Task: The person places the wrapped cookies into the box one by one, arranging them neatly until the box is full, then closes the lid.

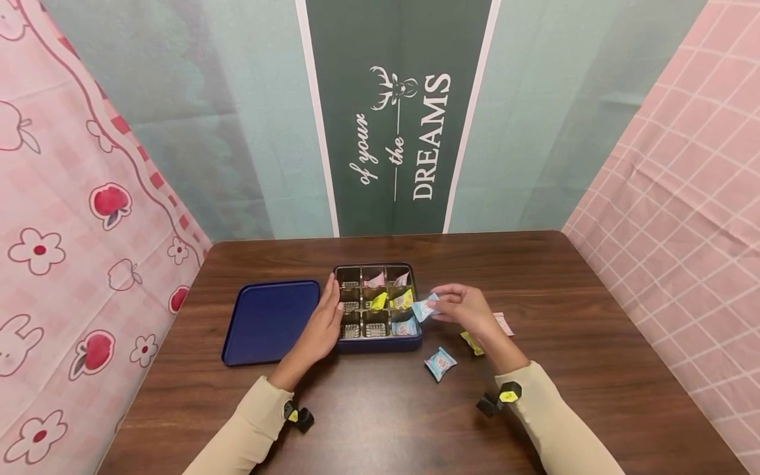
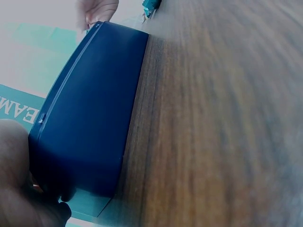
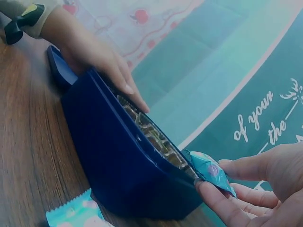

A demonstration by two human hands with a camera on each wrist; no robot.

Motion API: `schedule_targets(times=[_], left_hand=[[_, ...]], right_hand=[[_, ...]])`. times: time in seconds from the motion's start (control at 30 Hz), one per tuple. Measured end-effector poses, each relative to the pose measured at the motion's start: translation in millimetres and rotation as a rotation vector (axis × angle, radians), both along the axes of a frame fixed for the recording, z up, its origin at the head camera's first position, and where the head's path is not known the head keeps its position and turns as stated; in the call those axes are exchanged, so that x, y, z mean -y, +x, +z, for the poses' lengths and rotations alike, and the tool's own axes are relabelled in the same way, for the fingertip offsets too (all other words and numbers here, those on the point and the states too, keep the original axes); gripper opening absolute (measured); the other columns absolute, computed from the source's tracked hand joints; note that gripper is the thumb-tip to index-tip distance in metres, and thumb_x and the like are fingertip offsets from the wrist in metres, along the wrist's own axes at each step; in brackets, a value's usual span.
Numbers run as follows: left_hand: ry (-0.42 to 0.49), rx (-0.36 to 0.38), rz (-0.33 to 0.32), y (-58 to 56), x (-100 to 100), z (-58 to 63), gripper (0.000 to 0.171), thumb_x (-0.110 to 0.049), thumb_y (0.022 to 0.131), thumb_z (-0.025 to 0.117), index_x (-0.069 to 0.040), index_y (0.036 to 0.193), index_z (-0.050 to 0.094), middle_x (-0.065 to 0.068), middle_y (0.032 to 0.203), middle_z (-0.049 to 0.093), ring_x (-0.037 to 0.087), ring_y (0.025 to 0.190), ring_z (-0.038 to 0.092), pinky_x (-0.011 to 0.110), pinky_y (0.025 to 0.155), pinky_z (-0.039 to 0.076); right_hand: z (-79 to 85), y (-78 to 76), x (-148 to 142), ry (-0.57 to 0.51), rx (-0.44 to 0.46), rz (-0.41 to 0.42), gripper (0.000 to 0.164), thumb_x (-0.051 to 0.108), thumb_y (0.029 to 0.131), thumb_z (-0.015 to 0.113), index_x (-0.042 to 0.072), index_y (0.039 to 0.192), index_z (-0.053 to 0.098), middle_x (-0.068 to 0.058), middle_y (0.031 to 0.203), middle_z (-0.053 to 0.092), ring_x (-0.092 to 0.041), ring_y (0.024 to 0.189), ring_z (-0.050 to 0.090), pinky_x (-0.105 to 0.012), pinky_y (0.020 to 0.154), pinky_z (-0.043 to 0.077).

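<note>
A dark blue tin [image 1: 380,346] with a divided plastic insert stands open on the table. My left hand [image 1: 323,324] lies along its left side, fingers straight against the wall. Between thumb and fingers my right hand [image 1: 469,309] pinches a blue wrapped candy [image 1: 424,308], held at the tin's right rim; the right wrist view shows this candy [image 3: 208,169] close by the rim too. Inside, pink candies [image 1: 374,280] sit in the back row, yellow candies [image 1: 401,299] in the middle row and a blue candy [image 1: 404,326] at front right. The left column shows bare plastic.
Left of the tin lies a flat blue lid [image 1: 273,323]. Another blue candy [image 1: 440,364] lies in front of the tin's right corner. A yellow candy [image 1: 472,343] and a pink candy [image 1: 503,323] are partly hidden by the right hand. Fabric backdrops surround the wooden table [image 1: 380,415].
</note>
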State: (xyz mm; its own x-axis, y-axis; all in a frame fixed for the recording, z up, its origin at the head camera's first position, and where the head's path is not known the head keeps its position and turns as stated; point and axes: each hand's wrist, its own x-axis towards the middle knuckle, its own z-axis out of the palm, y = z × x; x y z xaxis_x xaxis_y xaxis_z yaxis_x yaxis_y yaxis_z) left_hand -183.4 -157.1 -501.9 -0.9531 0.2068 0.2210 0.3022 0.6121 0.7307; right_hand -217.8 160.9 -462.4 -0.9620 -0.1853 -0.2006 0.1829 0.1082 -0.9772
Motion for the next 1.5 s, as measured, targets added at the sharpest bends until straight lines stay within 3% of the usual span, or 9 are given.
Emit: schedule_targets(times=[0.37,0.8,1.03,1.2,1.5], left_hand=[[0.005,-0.002,-0.002,1.0,-0.7,1.8,0.055,-0.011,0.111,0.037,0.01,0.157,0.015,0.02,0.169,0.003,0.035,0.154,0.011,0.057,0.119,0.021],[-0.001,0.003,-0.003,0.7,-0.3,1.1,0.056,-0.012,0.111,0.037,0.01,0.157,0.014,0.02,0.169,0.002,0.034,0.154,0.009,0.056,0.119,0.02],[-0.001,-0.006,-0.001,0.5,-0.5,1.2,0.055,-0.011,0.111,0.037,0.011,0.157,0.016,0.022,0.168,0.004,0.036,0.154,0.011,0.057,0.119,0.021],[0.003,0.007,-0.002,0.9,0.2,2.7,0.055,-0.012,0.111,0.037,0.009,0.158,0.016,0.019,0.169,0.004,0.034,0.154,0.011,0.056,0.12,0.02],[0.003,0.013,-0.001,1.3,0.5,3.0,0.055,-0.013,0.112,0.037,0.008,0.158,0.015,0.018,0.169,0.003,0.034,0.154,0.012,0.056,0.119,0.021]], right_hand=[[1.4,5.2,17.8,-0.009,-0.028,0.015,0.042,0.003,0.088,0.078,-0.013,0.123,0.062,-0.013,0.097,0.074,-0.019,0.083,0.072,-0.049,0.085,0.057],[3.4,10.6,36.3,-0.027,-0.042,0.044,0.042,0.001,0.087,0.078,-0.015,0.122,0.061,-0.015,0.096,0.074,-0.017,0.08,0.072,-0.039,0.077,0.061],[1.9,13.1,48.1,-0.061,-0.063,0.063,0.041,-0.002,0.087,0.076,-0.017,0.121,0.06,-0.011,0.091,0.074,-0.016,0.077,0.072,-0.046,0.079,0.06],[2.0,16.9,55.2,-0.041,-0.085,0.08,0.038,-0.001,0.086,0.078,-0.015,0.118,0.062,-0.011,0.089,0.075,-0.021,0.075,0.073,-0.05,0.079,0.059],[-1.4,18.5,66.7,0.013,-0.097,0.073,0.041,0.004,0.086,0.08,-0.013,0.119,0.064,-0.012,0.086,0.074,-0.027,0.075,0.074,-0.045,0.075,0.061]])
